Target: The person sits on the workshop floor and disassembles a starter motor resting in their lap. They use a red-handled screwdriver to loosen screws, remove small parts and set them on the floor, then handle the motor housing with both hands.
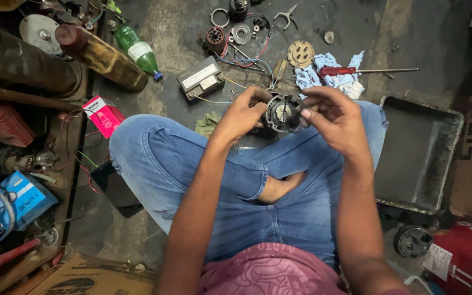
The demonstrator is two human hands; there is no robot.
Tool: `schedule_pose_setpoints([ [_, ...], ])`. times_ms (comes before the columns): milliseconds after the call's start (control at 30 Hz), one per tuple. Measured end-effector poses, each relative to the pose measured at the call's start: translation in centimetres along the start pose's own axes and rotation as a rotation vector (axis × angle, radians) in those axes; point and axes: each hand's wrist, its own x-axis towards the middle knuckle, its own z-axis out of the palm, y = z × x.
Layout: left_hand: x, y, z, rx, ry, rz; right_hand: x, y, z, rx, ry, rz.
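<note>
left hand | fingers curled around motor part | right hand | fingers pinching its other side | above jeans

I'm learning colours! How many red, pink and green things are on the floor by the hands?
Red: 1, screwdriver
Pink: 1, small box
Green: 2, bottle and rag
Total: 4
</note>
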Motion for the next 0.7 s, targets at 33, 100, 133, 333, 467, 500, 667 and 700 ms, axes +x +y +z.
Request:
schedule_pose_setpoints([
  [33, -0.2, 0.2, 0.0, 0.002, -0.017, 0.016, 0.2, -0.3, -0.1, 0.021, -0.03, 0.027],
  [100, -0.5, 0.6, 0.0, -0.004, -0.054, 0.068, 0.6, -0.6, -0.2, 0.066, -0.09, 0.079],
  [133, -0.6, 0.7, 0.0, -0.012, -0.073, 0.106, 0.9, -0.6, -0.3, 0.052, -0.112, 0.085],
  [333, -0.8, 1.1, 0.0, 0.113, -0.106, 0.05, 2.2, -0.4, 0.3, -0.156, -0.091, 0.058],
  [467, -0.6, 0.5, 0.1, 0.182, -0.06, 0.025, 2.3, -0.7, 1.0, -0.393, -0.036, -0.021],
  [500, -0.5, 0.4, 0.2, 0.176, -0.059, 0.083, 2.3, -0.9, 1.2, -0.436, -0.028, -0.041],
  [667, -0.6, 0.1, 0.2, 0.194, -0.041, 0.22, 2.2, -1.8, 1.8, -0.587, -0.012, -0.183],
  [700, -0.6, 0.1, 0.3, 0.203, -0.031, 0.253, 2.2, -2.0, 2.0, -0.605, -0.013, -0.203],
])
